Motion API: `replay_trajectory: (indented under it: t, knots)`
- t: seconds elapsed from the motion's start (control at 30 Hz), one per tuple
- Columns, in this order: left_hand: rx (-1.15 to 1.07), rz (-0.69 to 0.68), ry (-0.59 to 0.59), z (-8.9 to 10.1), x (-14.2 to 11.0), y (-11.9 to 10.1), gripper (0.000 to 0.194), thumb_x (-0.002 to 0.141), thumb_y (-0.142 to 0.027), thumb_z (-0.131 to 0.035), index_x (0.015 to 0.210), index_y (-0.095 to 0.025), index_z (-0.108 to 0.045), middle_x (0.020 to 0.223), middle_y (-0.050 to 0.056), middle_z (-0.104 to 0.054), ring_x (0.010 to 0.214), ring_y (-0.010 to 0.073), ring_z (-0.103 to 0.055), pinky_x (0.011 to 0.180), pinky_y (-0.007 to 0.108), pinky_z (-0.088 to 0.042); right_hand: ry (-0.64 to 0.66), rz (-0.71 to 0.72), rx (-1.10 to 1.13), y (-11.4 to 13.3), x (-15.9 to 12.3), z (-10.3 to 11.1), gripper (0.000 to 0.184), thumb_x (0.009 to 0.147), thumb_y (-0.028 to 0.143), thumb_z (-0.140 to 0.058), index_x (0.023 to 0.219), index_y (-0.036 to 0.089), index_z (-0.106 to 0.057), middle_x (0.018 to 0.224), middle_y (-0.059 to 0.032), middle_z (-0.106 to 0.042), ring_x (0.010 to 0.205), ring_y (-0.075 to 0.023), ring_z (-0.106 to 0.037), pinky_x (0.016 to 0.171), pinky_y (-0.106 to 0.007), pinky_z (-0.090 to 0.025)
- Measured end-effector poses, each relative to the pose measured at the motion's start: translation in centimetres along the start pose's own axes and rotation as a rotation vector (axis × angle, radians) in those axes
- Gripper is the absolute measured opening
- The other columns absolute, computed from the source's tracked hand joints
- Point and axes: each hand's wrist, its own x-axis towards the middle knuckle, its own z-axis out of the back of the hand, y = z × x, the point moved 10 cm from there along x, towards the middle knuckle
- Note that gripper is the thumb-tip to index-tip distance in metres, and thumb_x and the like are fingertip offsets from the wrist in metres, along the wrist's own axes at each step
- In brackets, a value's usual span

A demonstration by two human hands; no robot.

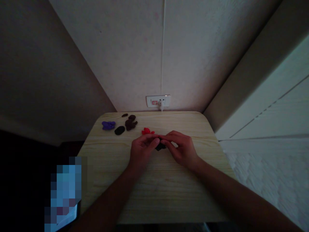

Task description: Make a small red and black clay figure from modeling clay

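Above the middle of the wooden table (154,193), my left hand (144,148) and my right hand (182,148) meet at the fingertips. Between them they pinch a small black lump (160,147) that looks like modelling clay; the fingers cover part of it. Just behind my left fingers lies a red clay piece (146,131), partly hidden by the hand. Farther left are a dark brown clay figure (130,123), a flat black clay disc (119,130), a purple clay lump (108,125) and a little dark strip (125,115).
A wall with a socket (158,101) and a plugged-in white plug (161,104) rises behind the table. At the lower left is a lit screen (69,216), mostly pixelated. To the right are a pale cabinet (270,103) and a light quilted surface (270,180).
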Motion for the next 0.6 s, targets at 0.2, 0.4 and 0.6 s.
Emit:
replay_trajectory:
  t: [0.2,0.4,0.6]
  knots:
    - [0.034,0.041,0.010,-0.13,-0.04,0.27,0.015,0.075,-0.031,-0.084,0.086,-0.021,-0.083,0.087,0.006,-0.081,0.082,0.0206,-0.073,0.082,0.037,-0.058,0.007,-0.015,0.021,-0.01,0.08,-0.04,0.019,0.097,0.020,-0.066,0.109,0.023,-0.081,0.087,-0.0072,-0.075,0.076,-0.0168,-0.070,0.068,-0.029,-0.059]
    - [0.042,0.022,-0.051,0.34,-0.06,-0.18,0.016,0.075,-0.033,-0.084,0.086,-0.020,-0.083,0.089,0.006,-0.080,0.082,0.0203,-0.072,0.081,0.036,-0.057,-0.011,0.001,0.001,-0.01,-0.10,0.14,0.031,0.096,0.026,-0.069,0.127,0.024,-0.073,0.087,-0.0048,-0.075,0.074,-0.0161,-0.068,0.071,-0.030,-0.058]
    - [-0.011,0.014,-0.074,0.54,-0.09,-0.12,0.020,0.075,-0.034,-0.085,0.087,-0.018,-0.081,0.080,0.004,-0.076,0.062,0.0119,-0.062,0.059,0.025,-0.050,0.022,0.001,-0.015,-0.33,-0.38,-0.33,0.035,0.097,0.023,-0.068,0.132,0.025,-0.069,0.091,-0.0050,-0.077,0.075,-0.0162,-0.069,0.071,-0.030,-0.058]
